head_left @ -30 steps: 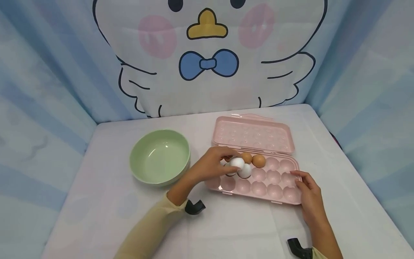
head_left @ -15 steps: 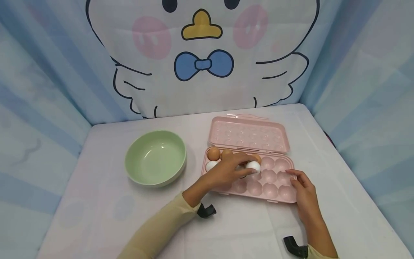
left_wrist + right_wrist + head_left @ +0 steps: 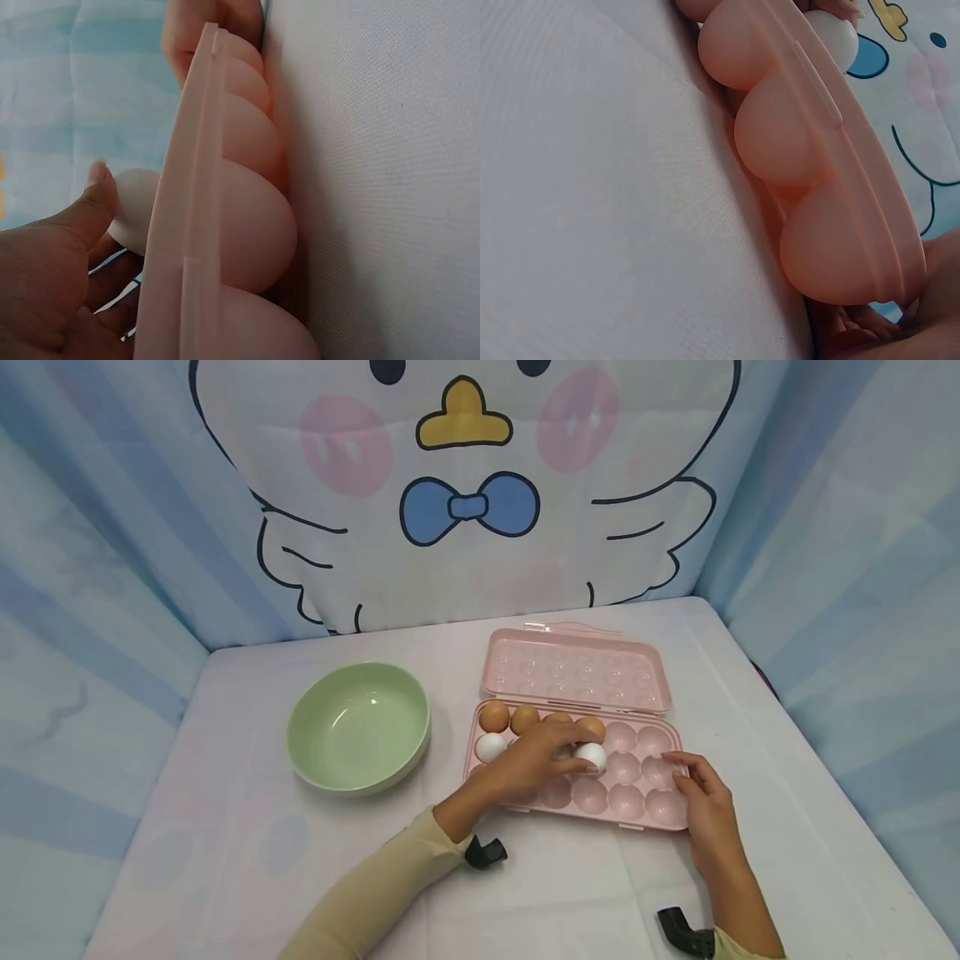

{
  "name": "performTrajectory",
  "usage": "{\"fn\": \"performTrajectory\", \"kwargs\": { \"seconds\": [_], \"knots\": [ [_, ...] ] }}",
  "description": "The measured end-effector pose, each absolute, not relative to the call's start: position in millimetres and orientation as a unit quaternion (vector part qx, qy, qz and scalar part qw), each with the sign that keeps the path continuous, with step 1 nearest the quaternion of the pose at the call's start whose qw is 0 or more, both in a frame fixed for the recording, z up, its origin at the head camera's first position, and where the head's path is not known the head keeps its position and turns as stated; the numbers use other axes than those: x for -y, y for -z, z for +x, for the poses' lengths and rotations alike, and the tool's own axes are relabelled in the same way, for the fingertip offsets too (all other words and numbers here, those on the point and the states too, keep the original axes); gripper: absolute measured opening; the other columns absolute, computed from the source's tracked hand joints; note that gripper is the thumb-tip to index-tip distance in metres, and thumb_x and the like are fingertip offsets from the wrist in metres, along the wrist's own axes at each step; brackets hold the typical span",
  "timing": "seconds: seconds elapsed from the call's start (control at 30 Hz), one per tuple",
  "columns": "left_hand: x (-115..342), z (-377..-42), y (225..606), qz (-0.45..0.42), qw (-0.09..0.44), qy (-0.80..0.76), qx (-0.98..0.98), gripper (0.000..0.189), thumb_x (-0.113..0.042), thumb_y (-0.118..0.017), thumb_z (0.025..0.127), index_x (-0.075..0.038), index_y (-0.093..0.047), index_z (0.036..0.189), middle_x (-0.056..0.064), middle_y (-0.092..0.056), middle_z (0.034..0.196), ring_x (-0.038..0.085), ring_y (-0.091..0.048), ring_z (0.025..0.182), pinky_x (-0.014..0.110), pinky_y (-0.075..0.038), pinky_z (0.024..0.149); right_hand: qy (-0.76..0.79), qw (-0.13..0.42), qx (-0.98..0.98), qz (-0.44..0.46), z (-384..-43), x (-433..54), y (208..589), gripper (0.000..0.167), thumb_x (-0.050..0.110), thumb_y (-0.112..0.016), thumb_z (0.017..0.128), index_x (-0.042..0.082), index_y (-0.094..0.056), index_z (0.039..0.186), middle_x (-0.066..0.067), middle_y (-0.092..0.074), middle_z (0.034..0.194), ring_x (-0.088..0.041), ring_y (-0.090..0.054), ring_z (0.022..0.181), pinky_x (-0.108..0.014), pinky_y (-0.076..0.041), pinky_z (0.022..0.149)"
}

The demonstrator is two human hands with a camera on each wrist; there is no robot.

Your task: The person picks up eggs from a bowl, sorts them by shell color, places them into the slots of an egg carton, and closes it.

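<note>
With thumb and fingers my left hand (image 3: 528, 762) pinches a white egg (image 3: 592, 758) at a cup in the middle row of the pink egg box (image 3: 665, 808). Thumb and egg (image 3: 135, 211) show just above the box rim in the left wrist view. At the box's right end, my right hand (image 3: 711, 814) grips the edge. Several brown eggs (image 3: 494, 717) fill the left part of the back row. Another white egg (image 3: 491, 747) sits at the left of the middle row; my left hand hides the cups beside it.
The box's lid (image 3: 577, 672) lies folded back behind it. To the left stands a green bowl (image 3: 322, 768) with no contents visible. A white cloth covers the table (image 3: 570, 893), and printed curtains (image 3: 480, 577) surround its back and sides.
My left hand has carried the white egg rightward and down to a middle-row cup. The right hand has kept its grip on the box. The view has shifted slightly.
</note>
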State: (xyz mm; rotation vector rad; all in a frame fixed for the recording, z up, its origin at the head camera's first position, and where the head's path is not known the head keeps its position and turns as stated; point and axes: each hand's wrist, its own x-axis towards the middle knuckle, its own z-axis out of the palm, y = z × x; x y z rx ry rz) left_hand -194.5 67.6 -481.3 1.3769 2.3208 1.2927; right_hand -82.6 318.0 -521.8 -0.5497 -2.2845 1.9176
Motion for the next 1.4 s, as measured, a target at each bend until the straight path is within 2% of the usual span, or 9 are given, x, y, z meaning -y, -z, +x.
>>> {"fn": "performTrajectory", "kwargs": {
  "seconds": [0.23, 0.47, 0.73, 1.03, 1.23, 1.3, 1.4],
  "knots": [
    [-68.7, -195.9, 480.9, 0.484, 0.058, -0.388, -0.782, 0.018, -0.019, -0.071, 0.099, -0.012, -0.070, 0.115, -0.005, -0.064, 0.106, 0.012, -0.053, 0.100, 0.018, -0.042, 0.092, -0.630, 0.052, 0.753, -0.186, -84.1, -318.2, 521.0, 0.038, 0.020, -0.035, 0.113, 0.006, -0.050, 0.145, -0.003, -0.020, 0.170, -0.021, -0.012, 0.156, -0.025, -0.026, 0.117],
    [-64.9, -194.4, 478.6, 0.472, 0.059, -0.410, -0.778, 0.032, -0.016, -0.069, 0.101, -0.003, -0.069, 0.129, 0.006, -0.067, 0.123, 0.016, -0.058, 0.115, 0.019, -0.041, 0.103, -0.625, 0.050, 0.757, -0.180, -85.0, -317.8, 518.6, 0.039, 0.021, -0.034, 0.114, 0.005, -0.050, 0.145, -0.005, -0.022, 0.169, -0.024, -0.014, 0.156, -0.023, -0.028, 0.116],
    [-62.8, -194.0, 477.0, 0.477, 0.065, -0.424, -0.768, 0.030, -0.014, -0.068, 0.101, -0.001, -0.068, 0.129, 0.005, -0.065, 0.115, 0.021, -0.059, 0.113, 0.020, -0.041, 0.101, -0.622, 0.051, 0.761, -0.179, -85.0, -317.7, 518.1, 0.039, 0.021, -0.034, 0.114, 0.005, -0.050, 0.146, -0.006, -0.023, 0.169, -0.024, -0.015, 0.156, -0.020, -0.029, 0.114],
    [-53.9, -194.7, 472.9, 0.460, 0.083, -0.445, -0.763, 0.028, -0.016, -0.061, 0.106, -0.006, -0.069, 0.131, 0.002, -0.064, 0.129, 0.008, -0.054, 0.122, 0.021, -0.041, 0.106, -0.624, 0.051, 0.758, -0.183, -85.4, -317.7, 517.7, 0.038, 0.020, -0.035, 0.113, 0.005, -0.050, 0.145, -0.006, -0.023, 0.169, -0.024, -0.015, 0.155, -0.022, -0.030, 0.114],
    [-46.7, -204.0, 467.0, 0.432, 0.069, -0.455, -0.776, 0.022, -0.012, -0.065, 0.103, -0.005, -0.072, 0.123, 0.002, -0.070, 0.119, 0.008, -0.062, 0.109, 0.021, -0.048, 0.095, -0.628, 0.050, 0.754, -0.186, -83.7, -317.8, 517.3, 0.039, 0.020, -0.034, 0.113, 0.005, -0.050, 0.145, -0.006, -0.023, 0.169, -0.023, -0.015, 0.155, -0.024, -0.028, 0.116],
    [-42.8, -207.6, 465.5, 0.419, 0.066, -0.461, -0.780, 0.024, -0.010, -0.067, 0.102, -0.003, -0.071, 0.124, 0.004, -0.070, 0.118, 0.010, -0.063, 0.104, 0.021, -0.050, 0.092, -0.632, 0.049, 0.751, -0.187, -83.2, -318.0, 517.4, 0.038, 0.020, -0.034, 0.113, 0.005, -0.051, 0.145, -0.007, -0.023, 0.169, -0.023, -0.015, 0.155, -0.024, -0.028, 0.116],
    [-36.6, -213.9, 461.8, 0.402, 0.064, -0.467, -0.785, 0.027, -0.009, -0.068, 0.101, -0.002, -0.069, 0.128, 0.006, -0.070, 0.120, 0.014, -0.064, 0.105, 0.023, -0.051, 0.092, -0.633, 0.048, 0.749, -0.189, -82.6, -318.2, 516.8, 0.038, 0.020, -0.035, 0.113, 0.007, -0.052, 0.145, -0.006, -0.021, 0.170, -0.024, -0.016, 0.155, -0.027, -0.028, 0.116]
  ]
}}
